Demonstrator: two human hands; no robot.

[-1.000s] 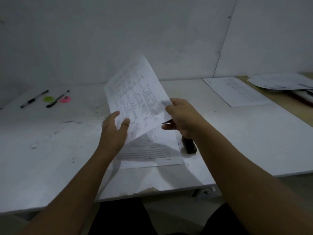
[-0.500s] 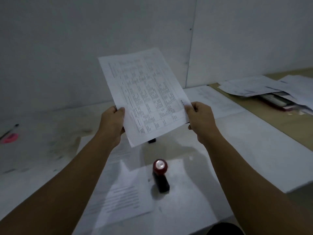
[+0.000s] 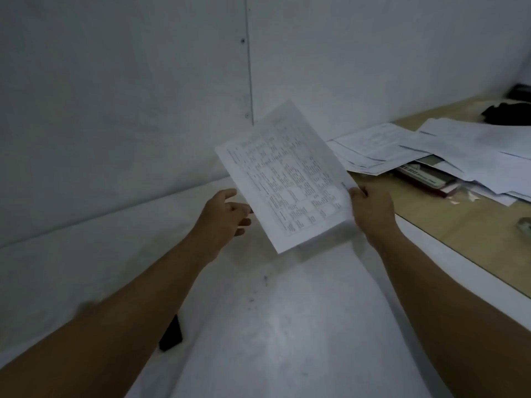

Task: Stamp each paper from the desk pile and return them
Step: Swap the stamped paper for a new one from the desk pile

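Note:
A printed sheet with a table on it (image 3: 284, 179) hangs tilted in the air above the white desk (image 3: 287, 326). My right hand (image 3: 373, 209) pinches its lower right edge. My left hand (image 3: 227, 211) sits just beside the sheet's left edge with loosely curled fingers, and no grip on the paper shows. The pile of papers (image 3: 425, 147) lies spread on the wooden desk to the right of the sheet. A black object (image 3: 171, 337), probably the stamp, lies low on the white desk, partly hidden behind my left forearm.
The wooden desk (image 3: 459, 231) adjoins the white one on the right. A book-like thing (image 3: 422, 175) sticks out under the pile. Dark objects (image 3: 508, 112) sit in the far right corner. A grey wall stands close behind both desks.
The view has swung right and the sheet has moved right toward the pile. My left hand has let go of its left edge. The stamp has slid to the lower left of the view.

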